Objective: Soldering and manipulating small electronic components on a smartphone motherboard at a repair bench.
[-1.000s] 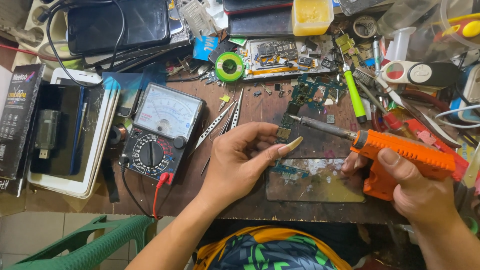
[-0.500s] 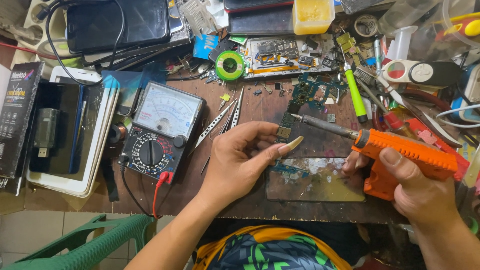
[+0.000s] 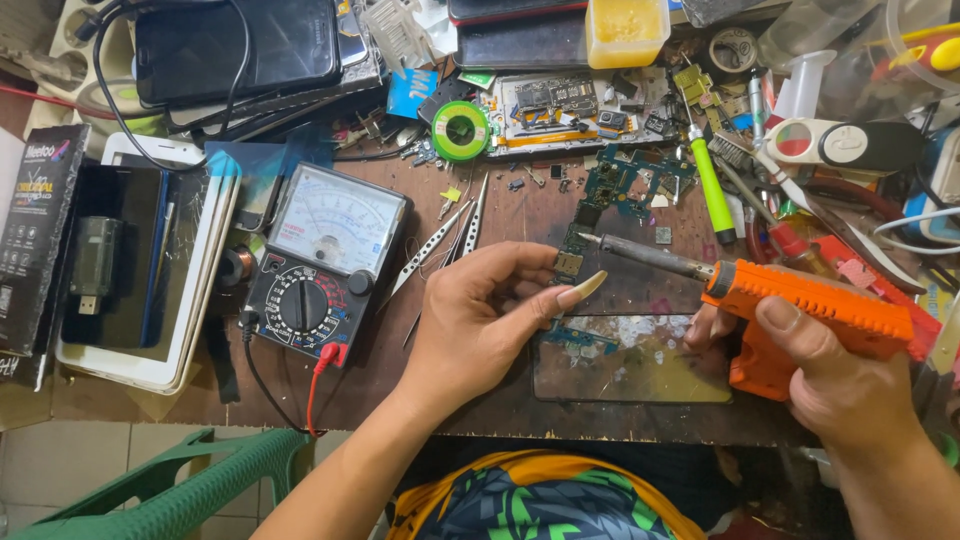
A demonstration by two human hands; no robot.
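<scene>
My left hand pinches a small metal connector part between thumb and forefinger above the brown worktable. My right hand grips an orange pistol-shaped soldering iron; its metal tip points left and almost touches the small part. Below the hands lies a glass panel with bits of green circuit board on it. A dark green phone circuit board rests just beyond the iron's tip.
An analog multimeter with red and black leads sits left of my left hand, two tweezers beside it. A green solder spool, a green-handled screwdriver, phones, a yellow tub and cluttered tools ring the table. A green chair stands below left.
The soldering iron's tip has slid a little left and up toward the small part in my left hand. My left hand has stayed nearly still.
</scene>
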